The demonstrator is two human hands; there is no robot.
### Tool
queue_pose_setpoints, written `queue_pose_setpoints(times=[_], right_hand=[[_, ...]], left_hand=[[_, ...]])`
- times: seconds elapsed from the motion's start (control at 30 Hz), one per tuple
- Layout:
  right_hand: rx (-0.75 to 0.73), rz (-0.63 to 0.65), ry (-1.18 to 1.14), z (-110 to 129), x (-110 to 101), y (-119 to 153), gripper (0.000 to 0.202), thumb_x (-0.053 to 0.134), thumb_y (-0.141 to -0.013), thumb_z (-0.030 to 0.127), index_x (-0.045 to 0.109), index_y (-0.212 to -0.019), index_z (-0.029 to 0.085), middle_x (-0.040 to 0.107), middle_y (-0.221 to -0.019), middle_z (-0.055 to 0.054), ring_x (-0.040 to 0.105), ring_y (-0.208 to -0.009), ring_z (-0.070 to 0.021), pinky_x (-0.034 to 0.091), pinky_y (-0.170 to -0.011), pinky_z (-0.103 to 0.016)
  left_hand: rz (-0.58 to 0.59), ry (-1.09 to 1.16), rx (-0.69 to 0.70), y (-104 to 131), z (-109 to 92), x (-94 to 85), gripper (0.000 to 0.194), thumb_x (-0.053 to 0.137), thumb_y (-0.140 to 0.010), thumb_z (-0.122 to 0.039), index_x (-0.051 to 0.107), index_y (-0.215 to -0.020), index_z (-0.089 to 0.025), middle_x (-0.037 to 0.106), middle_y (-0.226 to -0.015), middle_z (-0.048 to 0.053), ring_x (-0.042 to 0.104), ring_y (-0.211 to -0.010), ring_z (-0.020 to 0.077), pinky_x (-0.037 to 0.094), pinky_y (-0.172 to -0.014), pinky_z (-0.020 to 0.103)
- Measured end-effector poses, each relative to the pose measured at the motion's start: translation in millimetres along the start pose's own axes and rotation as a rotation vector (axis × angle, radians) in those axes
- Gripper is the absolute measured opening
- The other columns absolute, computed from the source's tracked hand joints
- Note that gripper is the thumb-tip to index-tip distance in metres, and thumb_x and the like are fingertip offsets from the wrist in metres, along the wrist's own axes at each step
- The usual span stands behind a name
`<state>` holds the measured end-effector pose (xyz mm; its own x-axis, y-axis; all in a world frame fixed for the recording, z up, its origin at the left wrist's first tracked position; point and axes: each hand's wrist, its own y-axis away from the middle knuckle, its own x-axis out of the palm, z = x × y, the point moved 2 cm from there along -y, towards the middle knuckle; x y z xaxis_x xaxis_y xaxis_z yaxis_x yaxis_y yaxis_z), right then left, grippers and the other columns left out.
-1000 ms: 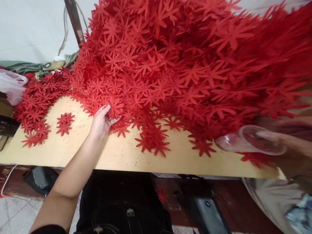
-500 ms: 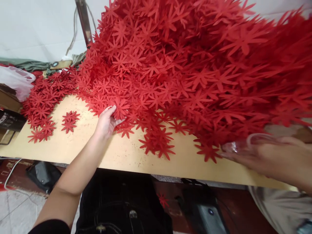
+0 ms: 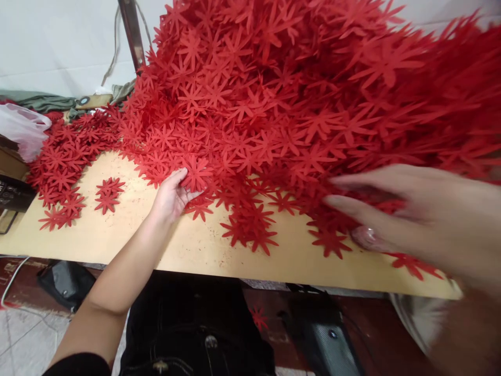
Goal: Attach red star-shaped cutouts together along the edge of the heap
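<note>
My left hand [image 3: 172, 198] is closed on a red flower cut-out [image 3: 197, 173], its thumb on the near edge and the fingers underneath. It is at the front of a large heap of similar red cut-outs [image 3: 242, 120]. On the right, my right hand [image 3: 415, 209] is blurred, with thumb and fingers apart over the heap's front edge. I see nothing between its fingertips. Just under it a clear, shiny object [image 3: 368, 237], partly hidden, is near the table's front; its kind I cannot make out.
Red cut-outs lie loose on the pale tabletop [image 3: 156, 250], with a small group [image 3: 108, 196] at left. A white plastic bag [image 3: 25, 128] stands on the far left. Below the front edge are a black bag [image 3: 66, 284] and a dark patterned object [image 3: 332, 344].
My right hand has moved up and left from the clear object toward the heap, its fingers parting. A red cut-out by the right front edge has come into view. My left hand stays on its cut-out.
</note>
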<state>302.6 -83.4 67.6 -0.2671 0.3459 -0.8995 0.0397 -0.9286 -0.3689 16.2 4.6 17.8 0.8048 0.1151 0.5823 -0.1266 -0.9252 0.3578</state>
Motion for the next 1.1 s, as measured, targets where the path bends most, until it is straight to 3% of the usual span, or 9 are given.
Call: queue_pose_setpoints(times=[0.03,0.13,0.27,0.47,0.6,0.73,0.87,0.97,1.1], right_hand=[[-0.007,0.011,-0.143,28,10,-13,0.052,0.047,-0.082,0.064,0.069,-0.102,0.022,0.068,-0.089,-0.013,0.063,-0.074,-0.0210,0.051,-0.071,-0.042],[0.075,0.095,-0.543,97,56,-48,0.053,0.066,-0.073,0.045,0.060,-0.117,0.015,0.065,-0.107,-0.016,0.065,-0.079,-0.0210,0.054,-0.074,-0.041],[0.083,0.129,-0.855,141,110,-76,0.035,0.066,-0.072,0.026,0.059,-0.105,0.015,0.068,-0.105,-0.010,0.065,-0.094,-0.0216,0.051,-0.090,-0.041],[0.195,0.041,-1.183,140,131,-85,0.015,0.060,-0.074,0.019,0.058,-0.088,0.017,0.071,-0.090,-0.004,0.067,-0.085,-0.0167,0.052,-0.087,-0.034],[0.215,0.008,-1.240,139,139,-82,0.010,0.057,-0.078,0.024,0.059,-0.086,0.018,0.070,-0.086,-0.004,0.066,-0.084,-0.0164,0.051,-0.086,-0.034],[0.194,0.002,-1.258,142,140,-80,0.017,0.056,-0.081,0.035,0.059,-0.079,0.019,0.067,-0.078,-0.002,0.062,-0.080,-0.0154,0.049,-0.080,-0.031],[0.261,-0.026,-1.214,141,134,-79,0.038,0.055,-0.081,0.050,0.048,-0.059,0.019,0.053,-0.057,0.003,0.049,-0.058,-0.0102,0.042,-0.062,-0.026],[0.291,0.007,-1.174,140,130,-78,0.044,0.054,-0.081,0.053,0.043,-0.054,0.019,0.044,-0.050,0.004,0.041,-0.051,-0.0085,0.035,-0.054,-0.026],[0.237,0.070,-1.213,140,130,-77,0.043,0.053,-0.082,0.053,0.051,-0.058,0.018,0.054,-0.056,0.001,0.051,-0.057,-0.0111,0.042,-0.060,-0.027]], left_hand=[[0.018,-0.010,0.000,1,1,1.3,0.013,0.054,-0.082,-0.018,0.064,-0.089,-0.013,0.072,-0.084,0.004,0.067,-0.074,0.0122,0.057,-0.080,0.031],[0.057,-0.027,0.017,2,5,3.1,0.015,0.053,-0.083,-0.019,0.066,-0.088,-0.013,0.073,-0.087,0.005,0.068,-0.076,0.0131,0.056,-0.077,0.029],[0.022,0.027,0.085,0,6,0.9,0.010,0.056,-0.082,-0.014,0.065,-0.079,-0.016,0.071,-0.075,0.000,0.064,-0.067,0.0081,0.052,-0.078,0.021],[0.126,-0.003,0.157,2,8,3.3,0.008,0.062,-0.078,-0.018,0.065,-0.085,-0.017,0.070,-0.089,0.001,0.064,-0.082,0.0086,0.050,-0.081,0.021],[0.080,-0.063,0.229,4,11,3.1,0.014,0.068,-0.071,-0.017,0.062,-0.084,-0.018,0.068,-0.087,-0.002,0.062,-0.079,0.0076,0.049,-0.081,0.021],[-0.001,-0.100,0.265,3,12,1.2,0.021,0.071,-0.068,-0.019,0.058,-0.084,-0.019,0.065,-0.089,-0.001,0.062,-0.083,0.0092,0.048,-0.083,0.023],[-0.056,-0.089,0.279,1,12,-0.3,0.035,0.074,-0.065,-0.017,0.057,-0.094,-0.024,0.064,-0.102,-0.003,0.061,-0.096,0.0101,0.048,-0.085,0.022],[0.063,-0.109,0.227,1,14,2.3,0.020,0.072,-0.069,-0.021,0.062,-0.086,-0.021,0.066,-0.089,-0.003,0.062,-0.083,0.0086,0.048,-0.079,0.021],[0.112,-0.133,0.213,-1,15,4.6,0.010,0.071,-0.071,-0.024,0.064,-0.073,-0.018,0.065,-0.069,-0.004,0.058,-0.064,0.0055,0.048,-0.070,0.019]])
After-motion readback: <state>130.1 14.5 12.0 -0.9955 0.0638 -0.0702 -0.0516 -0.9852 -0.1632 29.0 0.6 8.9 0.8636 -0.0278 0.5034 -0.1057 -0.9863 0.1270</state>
